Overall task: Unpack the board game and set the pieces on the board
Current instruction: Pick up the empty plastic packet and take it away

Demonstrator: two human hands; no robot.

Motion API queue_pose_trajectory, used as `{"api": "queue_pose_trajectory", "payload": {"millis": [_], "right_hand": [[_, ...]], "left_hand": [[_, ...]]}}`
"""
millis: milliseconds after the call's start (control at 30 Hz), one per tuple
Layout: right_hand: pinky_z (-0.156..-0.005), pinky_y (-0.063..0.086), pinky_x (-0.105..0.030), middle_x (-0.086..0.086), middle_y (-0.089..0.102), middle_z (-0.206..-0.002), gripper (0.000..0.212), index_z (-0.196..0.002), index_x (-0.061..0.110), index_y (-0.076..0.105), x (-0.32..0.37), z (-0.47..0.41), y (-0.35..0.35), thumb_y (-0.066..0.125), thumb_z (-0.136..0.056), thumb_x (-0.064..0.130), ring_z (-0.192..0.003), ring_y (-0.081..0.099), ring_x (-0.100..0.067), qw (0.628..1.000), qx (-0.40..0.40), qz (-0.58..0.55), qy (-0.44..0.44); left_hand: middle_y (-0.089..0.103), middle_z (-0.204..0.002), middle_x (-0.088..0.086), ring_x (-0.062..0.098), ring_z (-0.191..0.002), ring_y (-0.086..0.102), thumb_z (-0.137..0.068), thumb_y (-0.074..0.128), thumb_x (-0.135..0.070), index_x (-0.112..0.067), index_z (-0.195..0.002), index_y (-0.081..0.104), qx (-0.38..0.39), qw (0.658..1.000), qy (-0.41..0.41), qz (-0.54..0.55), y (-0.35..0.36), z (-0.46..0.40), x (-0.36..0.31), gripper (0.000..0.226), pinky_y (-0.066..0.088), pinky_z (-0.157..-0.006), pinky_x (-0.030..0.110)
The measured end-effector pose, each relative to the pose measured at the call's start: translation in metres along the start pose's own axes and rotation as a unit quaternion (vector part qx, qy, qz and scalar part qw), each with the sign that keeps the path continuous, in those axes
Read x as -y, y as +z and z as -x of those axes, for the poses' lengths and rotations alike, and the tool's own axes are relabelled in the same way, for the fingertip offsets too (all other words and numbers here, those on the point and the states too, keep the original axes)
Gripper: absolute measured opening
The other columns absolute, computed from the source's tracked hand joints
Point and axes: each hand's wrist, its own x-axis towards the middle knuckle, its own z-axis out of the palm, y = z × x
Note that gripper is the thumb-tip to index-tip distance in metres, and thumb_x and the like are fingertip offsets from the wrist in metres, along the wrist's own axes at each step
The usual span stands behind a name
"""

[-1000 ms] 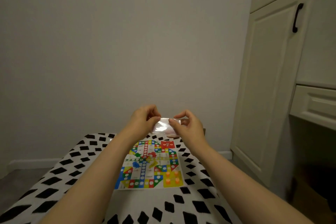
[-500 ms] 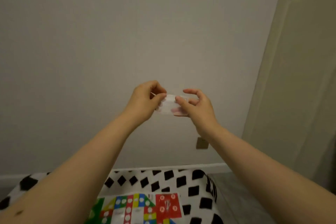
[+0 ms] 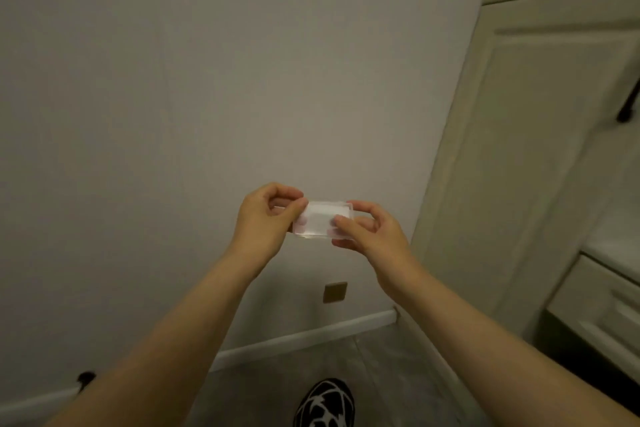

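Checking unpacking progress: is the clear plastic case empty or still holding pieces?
Cannot tell; the clear case, pinched by left hand and right hand, looks blurred.

We cannot read the contents of the clear packet [image 3: 323, 219]; fingers cover both ends. The patterned shoe [image 3: 325, 404] is cropped by the bottom edge. The cabinet [image 3: 540, 156] is motion-blurred.

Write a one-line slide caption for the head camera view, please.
Left hand and right hand hold a small clear plastic box up before a plain wall.
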Motion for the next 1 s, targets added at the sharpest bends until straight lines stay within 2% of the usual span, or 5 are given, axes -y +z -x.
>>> {"api": "queue_pose_trajectory", "payload": {"millis": [300,500,600,767,1000], "right_hand": [[-0.059,0.058,-0.022,-0.009,0.067,-0.073,0.027,-0.099,0.006,0.052,0.109,0.015,-0.184,0.069,-0.079,-0.001,-0.058,0.067,-0.012,0.981,-0.191,-0.012,0.037],[-0.055,0.058,-0.021,-0.016,0.062,-0.078,0.02,-0.089,0.001,0.056,0.147,0.045,-0.325,0.072,-0.077,0.0,-0.062,0.065,-0.023,0.945,-0.319,0.035,0.063],[-0.061,0.059,-0.028,-0.017,0.063,-0.076,0.019,-0.086,0.002,0.057,0.148,0.044,-0.403,0.073,-0.076,0.0,-0.06,0.066,-0.024,0.931,-0.352,0.049,0.08],[-0.074,0.056,-0.035,-0.014,0.064,-0.078,0.013,-0.086,0.005,0.062,0.135,0.024,-0.481,0.072,-0.078,0.004,-0.068,0.062,-0.021,0.929,-0.341,0.087,0.117],[-0.101,0.046,-0.036,-0.007,0.061,-0.115,0.037,-0.125,0.007,0.055,0.096,-0.003,-0.541,0.06,-0.088,0.014,-0.105,0.058,-0.019,0.936,-0.201,0.176,0.228]], "left_hand": [[0.063,-0.096,0.012,0.024,-0.085,0.066,-0.081,0.069,-0.007,-0.004,-0.105,0.057,0.129,0.976,-0.152,0.09,0.175,-0.001,-0.131,0.027,0.057,-0.067,0.021],[0.062,-0.081,0.013,0.02,-0.072,0.062,-0.077,0.069,0.005,0.0,-0.091,0.059,0.209,0.954,-0.174,0.126,0.319,0.031,-0.18,0.018,0.057,-0.06,0.018],[0.066,-0.087,0.015,0.021,-0.075,0.064,-0.073,0.067,0.008,-0.004,-0.09,0.063,0.217,0.953,-0.177,0.114,0.399,0.045,-0.19,0.022,0.057,-0.071,0.028],[0.064,-0.092,0.009,0.007,-0.069,0.056,-0.073,0.069,0.003,-0.005,-0.098,0.065,0.163,0.969,-0.174,0.062,0.484,0.056,-0.176,0.027,0.044,-0.052,0.004],[0.061,-0.093,0.004,0.016,-0.083,0.056,-0.081,0.066,-0.003,-0.003,-0.11,0.062,0.106,0.963,-0.245,0.023,0.557,0.065,-0.139,0.029,0.044,-0.07,0.019]]}}
